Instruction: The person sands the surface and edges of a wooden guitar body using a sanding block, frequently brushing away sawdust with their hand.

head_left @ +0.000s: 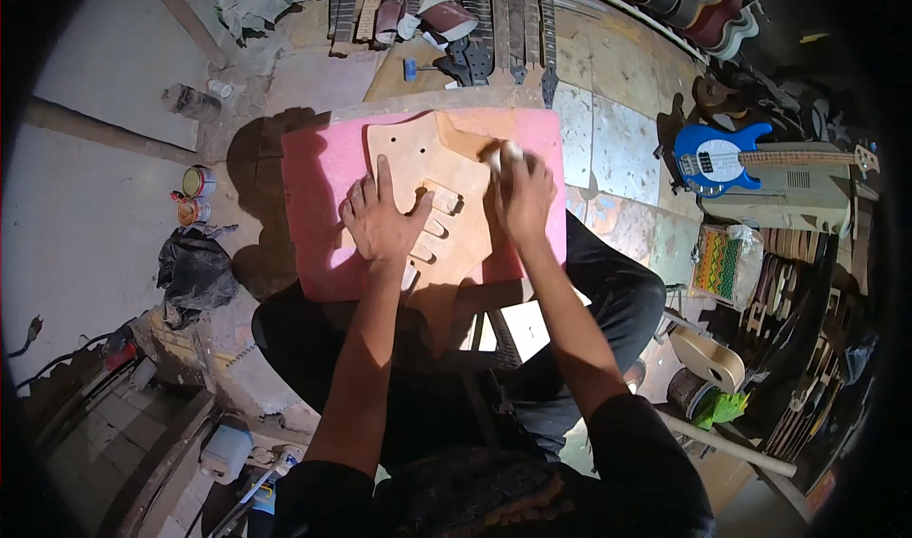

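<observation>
A pale wooden guitar body (459, 244), with small holes and several routed cavities, lies on a pink foam pad (309, 168) over my lap. My left hand (382, 217) rests flat on the left side of the body, fingers spread, thumb by the middle cavity. My right hand (522, 196) grips a small pale pad (505, 153), its material unclear, at the upper right edge of the body where the wood looks more orange.
Several guitar necks (347, 6) lie beyond the pad. A blue bass guitar (724, 144) is at right, above stacked wooden parts (788, 282). Paint cans (198, 182), a black bag (195, 272) and a plastic jug (226, 448) are at left.
</observation>
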A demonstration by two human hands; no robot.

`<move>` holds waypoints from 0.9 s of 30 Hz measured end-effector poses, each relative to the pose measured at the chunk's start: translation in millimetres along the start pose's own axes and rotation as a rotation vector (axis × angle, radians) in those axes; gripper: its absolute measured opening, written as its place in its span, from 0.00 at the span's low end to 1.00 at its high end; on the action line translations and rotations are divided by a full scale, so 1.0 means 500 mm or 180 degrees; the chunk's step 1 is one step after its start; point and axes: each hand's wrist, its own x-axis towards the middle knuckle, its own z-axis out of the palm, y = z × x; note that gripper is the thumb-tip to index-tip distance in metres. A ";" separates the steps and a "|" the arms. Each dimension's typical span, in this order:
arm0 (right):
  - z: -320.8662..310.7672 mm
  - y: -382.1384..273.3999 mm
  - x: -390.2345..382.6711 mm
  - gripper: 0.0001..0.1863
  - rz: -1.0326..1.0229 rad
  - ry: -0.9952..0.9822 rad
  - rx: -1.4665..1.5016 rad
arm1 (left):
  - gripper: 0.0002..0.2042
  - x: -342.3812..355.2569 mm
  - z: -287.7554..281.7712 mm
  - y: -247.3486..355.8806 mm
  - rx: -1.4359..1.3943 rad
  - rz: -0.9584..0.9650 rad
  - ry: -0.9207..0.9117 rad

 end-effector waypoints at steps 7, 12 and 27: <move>0.056 0.078 -0.143 0.26 -0.0369 0.0502 0.0058 | 0.49 0.009 -0.010 0.012 -0.0058 0.0068 -0.0026; 0.014 0.033 -0.014 0.27 -0.0110 0.0275 0.0158 | 0.47 0.005 -0.016 0.008 0.0020 0.0036 0.0008; 0.014 0.092 0.030 0.25 0.0102 0.0383 0.0547 | 0.46 0.006 0.010 0.035 -0.0260 0.0118 -0.0134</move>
